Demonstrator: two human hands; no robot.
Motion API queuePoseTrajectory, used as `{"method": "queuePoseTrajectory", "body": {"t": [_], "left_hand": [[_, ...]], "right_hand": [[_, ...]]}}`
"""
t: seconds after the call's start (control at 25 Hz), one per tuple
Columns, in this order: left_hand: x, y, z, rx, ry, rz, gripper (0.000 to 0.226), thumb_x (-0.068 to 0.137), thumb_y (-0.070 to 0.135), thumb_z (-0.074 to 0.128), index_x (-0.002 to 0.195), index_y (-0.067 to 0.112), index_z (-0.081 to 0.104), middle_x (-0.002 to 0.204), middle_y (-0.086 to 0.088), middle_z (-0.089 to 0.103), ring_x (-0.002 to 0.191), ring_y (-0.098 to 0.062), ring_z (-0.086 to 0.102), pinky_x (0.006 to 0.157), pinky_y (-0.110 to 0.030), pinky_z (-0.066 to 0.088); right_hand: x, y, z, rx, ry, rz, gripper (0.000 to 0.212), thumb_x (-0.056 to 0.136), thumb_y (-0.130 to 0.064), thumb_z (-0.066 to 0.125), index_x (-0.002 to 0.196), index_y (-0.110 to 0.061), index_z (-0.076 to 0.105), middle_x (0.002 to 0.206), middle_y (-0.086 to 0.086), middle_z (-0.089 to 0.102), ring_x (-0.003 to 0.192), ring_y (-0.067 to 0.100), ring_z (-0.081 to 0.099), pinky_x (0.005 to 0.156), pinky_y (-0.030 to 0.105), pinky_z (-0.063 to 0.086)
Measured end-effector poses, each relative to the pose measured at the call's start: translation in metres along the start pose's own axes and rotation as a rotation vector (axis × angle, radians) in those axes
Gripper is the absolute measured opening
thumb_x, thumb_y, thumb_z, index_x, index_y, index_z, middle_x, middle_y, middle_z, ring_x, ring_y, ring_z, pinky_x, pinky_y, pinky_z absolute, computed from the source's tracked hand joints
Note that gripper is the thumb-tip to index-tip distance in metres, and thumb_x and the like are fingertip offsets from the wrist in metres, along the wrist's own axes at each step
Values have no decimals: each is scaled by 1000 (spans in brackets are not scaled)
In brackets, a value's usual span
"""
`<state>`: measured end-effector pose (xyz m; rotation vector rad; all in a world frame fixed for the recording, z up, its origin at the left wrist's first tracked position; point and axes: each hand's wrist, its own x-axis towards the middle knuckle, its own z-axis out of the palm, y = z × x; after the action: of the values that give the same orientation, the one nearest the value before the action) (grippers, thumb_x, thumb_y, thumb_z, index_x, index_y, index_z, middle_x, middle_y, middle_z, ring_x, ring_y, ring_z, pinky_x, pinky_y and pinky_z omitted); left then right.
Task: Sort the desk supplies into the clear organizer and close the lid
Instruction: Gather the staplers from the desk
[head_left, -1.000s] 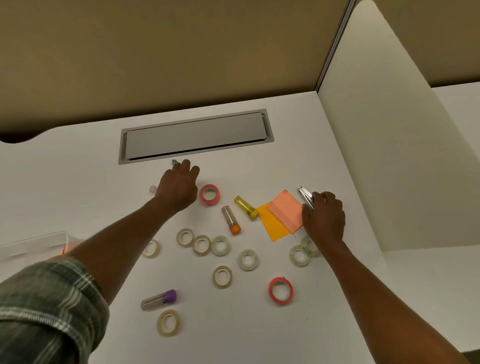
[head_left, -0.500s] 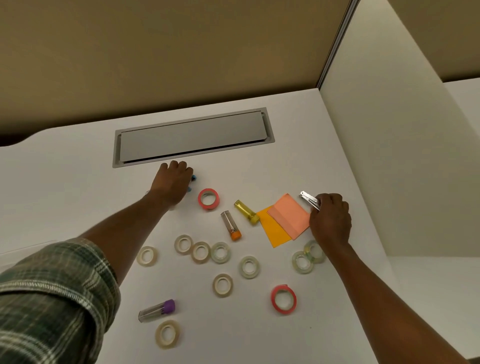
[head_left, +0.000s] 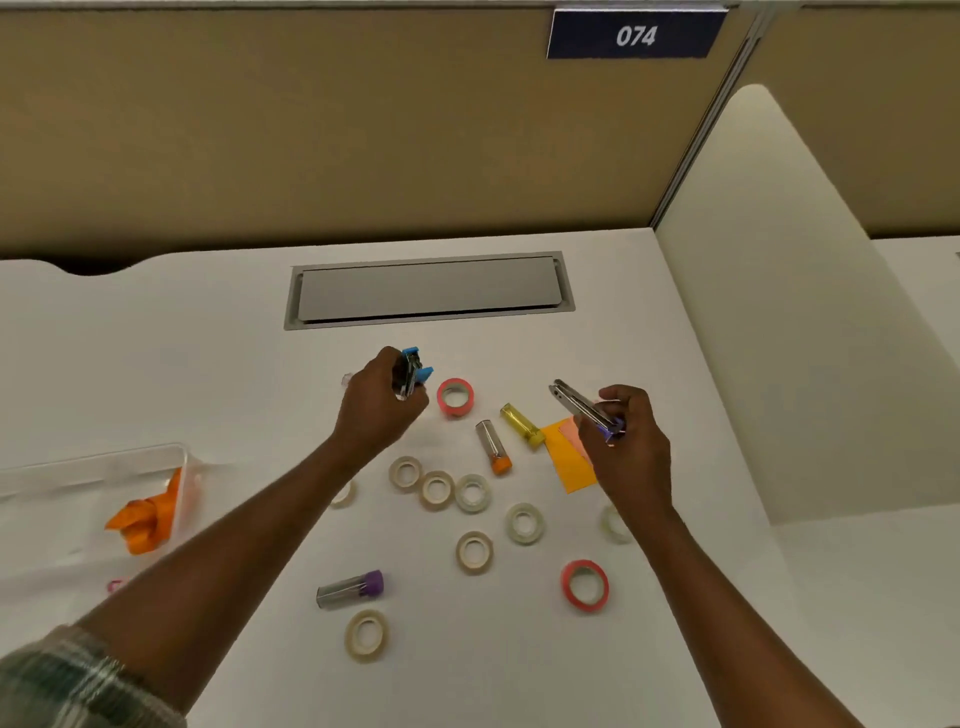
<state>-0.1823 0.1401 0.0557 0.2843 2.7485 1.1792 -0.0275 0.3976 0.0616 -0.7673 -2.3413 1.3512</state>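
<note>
My left hand (head_left: 382, 402) grips a small blue-and-metal stapler (head_left: 414, 369) lifted above the white desk. My right hand (head_left: 626, 441) holds a silver stapler with a purple end (head_left: 582, 408), also raised. Below them lie several clear tape rolls (head_left: 471, 492), two pink tape rolls (head_left: 455, 397) (head_left: 585, 584), an orange-capped tube (head_left: 493, 447), a yellow tube (head_left: 522, 425), a purple-capped tube (head_left: 350, 590) and orange and pink sticky notes (head_left: 569, 467). The clear organizer (head_left: 104, 467) sits at the left edge with orange items (head_left: 148, 519) inside.
A grey cable hatch (head_left: 428, 288) is set into the desk behind the supplies. A white divider panel (head_left: 789, 338) walls off the right side, and a tan partition with a "074" sign (head_left: 635, 35) stands at the back.
Both hands have lifted off the desk, each raising its stapler. The view has tilted up and shifted, bringing the organizer at the left back into sight.
</note>
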Motion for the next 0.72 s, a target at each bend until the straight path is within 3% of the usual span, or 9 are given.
{"method": "queuePoseTrajectory", "body": {"t": [0.08,0.16,0.24,0.32,0.44,0.6,0.72], "left_hand": [[-40,-6,-15,-270,-55,-160,21,83,23,69,100,21,57,91,7,67,76,-7,67,62,-15,47],[-76,-18,-31,-551,-106,-302,18,86,18,66,103,19,61,96,-6,68,83,-18,72,72,-29,58],[-107,-34,-50,-714,-112,-408,17,87,12,63,104,14,64,98,-12,69,87,-29,73,74,-39,60],[-138,-51,-72,-800,-109,-475,18,88,12,61,105,14,66,96,-11,71,86,-28,74,69,-33,58],[-178,-78,-102,-800,-93,-511,18,91,15,60,107,20,68,94,-8,72,85,-23,74,67,-28,57],[-225,-126,-141,-698,-21,-555,15,91,19,64,105,22,66,98,-7,70,84,-20,73,71,-31,60],[-249,-162,-167,-488,37,-580,17,88,30,69,103,30,62,97,6,69,87,-12,70,71,-23,55]], "right_hand": [[-22,-23,19,127,-85,5,35,83,-22,76,110,-28,55,90,-9,69,86,1,63,71,6,46],[-45,-45,39,184,-191,-19,37,82,-26,78,108,-32,53,90,-9,70,84,4,64,71,12,49],[-67,-64,60,203,-294,-59,39,81,-29,79,109,-34,52,91,-9,71,83,5,65,71,13,51],[-90,-83,83,190,-406,-92,41,81,-30,80,110,-34,52,94,-8,70,85,7,67,72,15,52],[-124,-107,118,168,-568,-136,36,82,-29,78,109,-33,54,95,-4,70,83,13,67,72,20,55],[-170,-143,172,92,-721,-156,31,83,-37,76,105,-35,53,85,-3,68,73,16,63,69,31,54],[-199,-164,216,-103,-768,-263,32,87,-52,66,107,-35,49,78,-8,62,64,8,56,57,18,44]]}}
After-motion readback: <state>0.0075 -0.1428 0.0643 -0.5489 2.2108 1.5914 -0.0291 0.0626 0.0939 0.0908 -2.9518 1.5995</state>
